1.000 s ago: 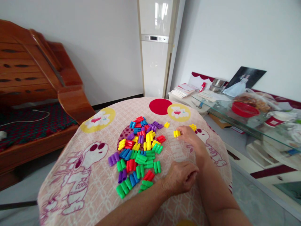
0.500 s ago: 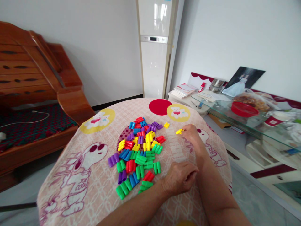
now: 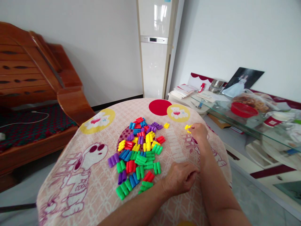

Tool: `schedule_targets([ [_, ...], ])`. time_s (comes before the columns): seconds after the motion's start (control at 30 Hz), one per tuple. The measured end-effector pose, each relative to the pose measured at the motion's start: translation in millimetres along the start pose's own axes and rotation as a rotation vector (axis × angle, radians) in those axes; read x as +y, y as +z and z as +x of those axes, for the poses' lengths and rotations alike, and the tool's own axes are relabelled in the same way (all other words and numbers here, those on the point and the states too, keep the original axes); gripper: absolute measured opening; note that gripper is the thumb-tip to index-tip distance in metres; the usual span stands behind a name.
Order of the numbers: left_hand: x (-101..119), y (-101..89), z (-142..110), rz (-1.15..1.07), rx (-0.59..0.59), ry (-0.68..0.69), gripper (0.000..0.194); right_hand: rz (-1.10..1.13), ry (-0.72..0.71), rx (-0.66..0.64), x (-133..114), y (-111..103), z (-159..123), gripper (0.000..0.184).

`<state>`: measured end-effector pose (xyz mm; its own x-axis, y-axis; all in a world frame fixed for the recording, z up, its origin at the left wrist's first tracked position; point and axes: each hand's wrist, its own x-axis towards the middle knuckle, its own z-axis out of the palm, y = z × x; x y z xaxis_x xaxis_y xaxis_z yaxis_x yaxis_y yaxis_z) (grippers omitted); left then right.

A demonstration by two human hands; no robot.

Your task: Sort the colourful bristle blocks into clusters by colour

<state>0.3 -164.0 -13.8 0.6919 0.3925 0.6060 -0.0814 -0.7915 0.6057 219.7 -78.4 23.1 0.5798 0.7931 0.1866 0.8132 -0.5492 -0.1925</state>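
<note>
Some yellow plastic in the right hand, now farther right

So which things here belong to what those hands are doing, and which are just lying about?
Seemingly in use:
yellow plastic pieces at the fingertips of the right hand
red, blue, green, purple and yellow plastic blocks spread on the pale pink patterned tablecloth

Seemingly just lying about:
round red plastic bowl
stack of white papers
red and white cup

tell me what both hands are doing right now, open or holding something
Left hand: loosely closed, nothing visible in it.
Right hand: closed, fingertips pinching a yellow block.
</note>
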Motion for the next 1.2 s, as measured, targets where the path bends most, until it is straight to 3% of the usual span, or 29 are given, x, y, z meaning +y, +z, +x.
schedule_targets([
  [0.17,-2,1.3,0,0.028,0.006,0.014,0.02,-0.012,0.017,-0.005,0,6,0,0.024],
  [0.3,-4,1.5,0,0.058,0.001,0.051,0.017,0.109,-0.04,0.081,-17,1,-6,0.027],
  [0.37,-1,0.0,0,0.072,0.004,0.089,0.014,0.278,-0.202,0.066,-35,1,-14,0.028],
  [0.5,9,-2.7,1,0.13,0.062,0.198,0.013,0.668,-0.671,-0.099,-83,19,-41,0.04],
  [0.63,12,0.7,1,0.179,0.135,0.268,0.015,0.712,-0.935,-0.224,-118,44,-62,0.042],
  [0.77,6,6.5,-1,0.205,0.119,0.256,0.014,0.736,-0.968,-0.285,-127,52,-67,0.031],
  [0.93,1,9.6,-3,0.212,0.086,0.244,0.013,0.839,-0.944,-0.385,-128,42,-70,0.023],
  [1.03,3,8.4,-3,0.202,0.091,0.248,0.013,0.849,-0.982,-0.438,-131,38,-75,0.025],
  [1.2,6,4.9,-3,0.201,0.068,0.224,0.012,0.787,-1.001,-0.382,-133,38,-82,0.035],
])
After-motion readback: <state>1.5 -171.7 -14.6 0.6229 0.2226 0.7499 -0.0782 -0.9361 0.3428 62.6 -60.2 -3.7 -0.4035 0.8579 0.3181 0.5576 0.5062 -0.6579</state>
